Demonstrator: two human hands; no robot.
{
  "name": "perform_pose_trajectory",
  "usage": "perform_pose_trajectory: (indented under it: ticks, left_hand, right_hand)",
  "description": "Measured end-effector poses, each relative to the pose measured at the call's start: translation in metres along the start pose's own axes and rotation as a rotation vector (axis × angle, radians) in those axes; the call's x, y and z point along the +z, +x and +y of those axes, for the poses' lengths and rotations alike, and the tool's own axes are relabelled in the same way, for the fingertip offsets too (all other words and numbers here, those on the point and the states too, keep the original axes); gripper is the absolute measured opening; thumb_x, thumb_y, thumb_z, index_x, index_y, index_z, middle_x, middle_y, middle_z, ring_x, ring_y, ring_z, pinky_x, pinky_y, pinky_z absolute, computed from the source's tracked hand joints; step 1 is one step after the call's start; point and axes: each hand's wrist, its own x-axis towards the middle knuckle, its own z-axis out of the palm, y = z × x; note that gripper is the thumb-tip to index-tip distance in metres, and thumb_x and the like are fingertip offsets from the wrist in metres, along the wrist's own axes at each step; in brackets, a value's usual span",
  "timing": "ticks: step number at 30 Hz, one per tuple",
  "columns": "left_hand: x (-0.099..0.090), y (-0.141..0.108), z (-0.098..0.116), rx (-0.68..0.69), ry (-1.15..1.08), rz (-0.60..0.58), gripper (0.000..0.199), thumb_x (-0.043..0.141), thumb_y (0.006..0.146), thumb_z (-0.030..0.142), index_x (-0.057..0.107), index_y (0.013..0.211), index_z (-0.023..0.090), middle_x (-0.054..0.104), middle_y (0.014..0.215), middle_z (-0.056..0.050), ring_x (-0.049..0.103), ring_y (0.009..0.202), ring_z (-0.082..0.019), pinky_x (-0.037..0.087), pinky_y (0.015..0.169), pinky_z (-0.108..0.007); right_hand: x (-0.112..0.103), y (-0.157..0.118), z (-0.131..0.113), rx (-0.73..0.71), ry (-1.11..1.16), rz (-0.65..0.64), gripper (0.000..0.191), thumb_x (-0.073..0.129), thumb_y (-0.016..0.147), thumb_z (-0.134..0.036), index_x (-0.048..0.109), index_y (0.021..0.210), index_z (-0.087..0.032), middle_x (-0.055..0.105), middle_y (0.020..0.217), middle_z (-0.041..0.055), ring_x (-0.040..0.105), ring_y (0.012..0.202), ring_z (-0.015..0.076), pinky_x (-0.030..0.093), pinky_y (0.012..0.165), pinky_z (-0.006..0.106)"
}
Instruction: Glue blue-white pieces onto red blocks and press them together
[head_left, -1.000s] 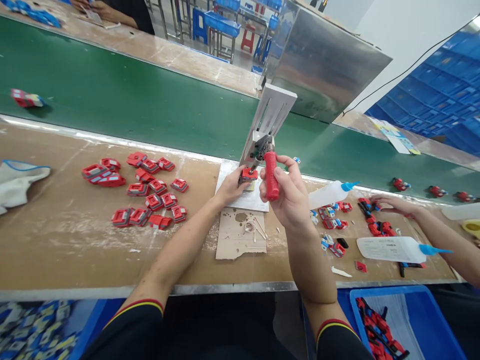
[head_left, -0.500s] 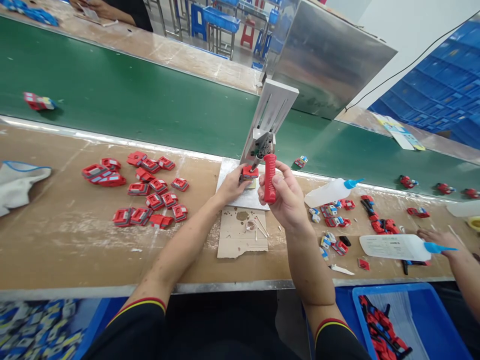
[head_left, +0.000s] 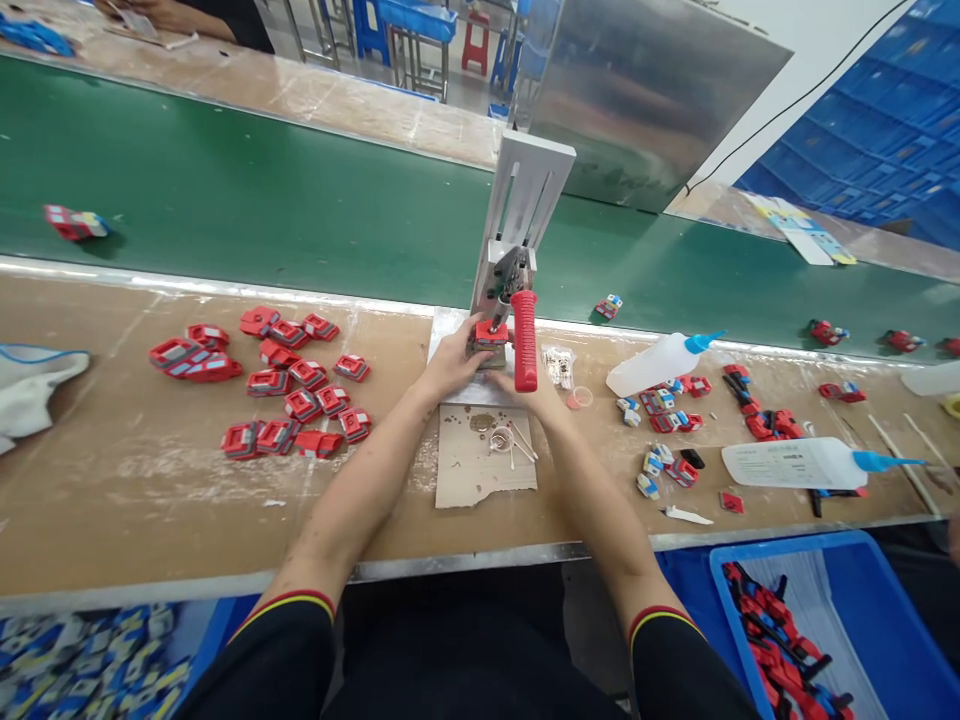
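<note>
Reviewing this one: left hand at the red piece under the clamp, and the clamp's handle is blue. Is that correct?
The handle is red, not blue, as the head view shows; the left hand is at the red piece under the clamp.

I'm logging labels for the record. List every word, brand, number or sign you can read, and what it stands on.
No text is legible.
Lower white bottle: printing, too small and blurred.
Metal box: faint marks, perhaps writing, too blurred.
Coloured sheet: any print too small.
</note>
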Motion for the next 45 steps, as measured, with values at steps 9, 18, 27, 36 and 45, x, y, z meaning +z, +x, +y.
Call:
perform_pose_trajectory:
  ticks: [9, 18, 27, 36, 45]
  left_hand:
    - [0.001, 0.0, 0.001, 0.023, 0.045, 0.0, 0.06, 0.068, 0.09, 0.02, 0.053, 0.147, 0.016, 0.072, 0.142, -0.014, 0.069, 0.132, -0.028, 0.054, 0.116, -0.045]
    - [0.002, 0.002, -0.002, 0.034, 0.043, 0.011, 0.06, 0.068, 0.089, 0.02, 0.053, 0.147, 0.014, 0.073, 0.141, -0.014, 0.069, 0.131, -0.027, 0.055, 0.114, -0.041]
    - [0.003, 0.002, -0.001, -0.013, -0.079, 0.008, 0.061, 0.072, 0.088, 0.023, 0.052, 0.145, 0.015, 0.075, 0.134, -0.015, 0.072, 0.127, -0.027, 0.055, 0.112, -0.042]
    - [0.001, 0.001, 0.006, -0.023, -0.093, -0.001, 0.047, 0.07, 0.092, 0.037, 0.055, 0.132, 0.019, 0.078, 0.12, -0.011, 0.074, 0.109, -0.025, 0.057, 0.1, -0.04]
    - [0.002, 0.0, 0.013, -0.037, -0.097, 0.016, 0.038, 0.06, 0.099, 0.045, 0.058, 0.129, 0.021, 0.078, 0.111, -0.008, 0.072, 0.099, -0.023, 0.056, 0.093, -0.037]
  right_hand:
    - [0.01, 0.022, 0.012, -0.079, 0.009, -0.047, 0.045, 0.072, 0.088, -0.038, 0.059, 0.127, -0.02, 0.072, 0.122, 0.0148, 0.069, 0.108, 0.0311, 0.058, 0.099, 0.048]
    - [0.017, 0.028, 0.026, -0.128, -0.022, -0.033, 0.029, 0.073, 0.088, -0.041, 0.065, 0.109, -0.023, 0.071, 0.104, 0.0098, 0.066, 0.101, 0.031, 0.057, 0.099, 0.051]
    - [0.008, 0.016, 0.024, -0.14, -0.007, 0.007, 0.05, 0.072, 0.087, -0.038, 0.059, 0.132, -0.02, 0.068, 0.128, 0.0171, 0.064, 0.12, 0.0334, 0.056, 0.103, 0.053]
    - [-0.061, -0.048, -0.076, -0.246, 0.568, 0.107, 0.05, 0.048, 0.105, -0.055, 0.04, 0.152, -0.039, 0.07, 0.12, 0.007, 0.073, 0.092, 0.021, 0.062, 0.075, 0.038]
    - [-0.073, -0.038, -0.133, -0.175, 0.809, -0.059, 0.031, 0.072, 0.095, -0.054, 0.066, 0.118, -0.034, 0.063, 0.091, -0.0012, 0.063, 0.068, 0.0125, 0.056, 0.056, 0.029]
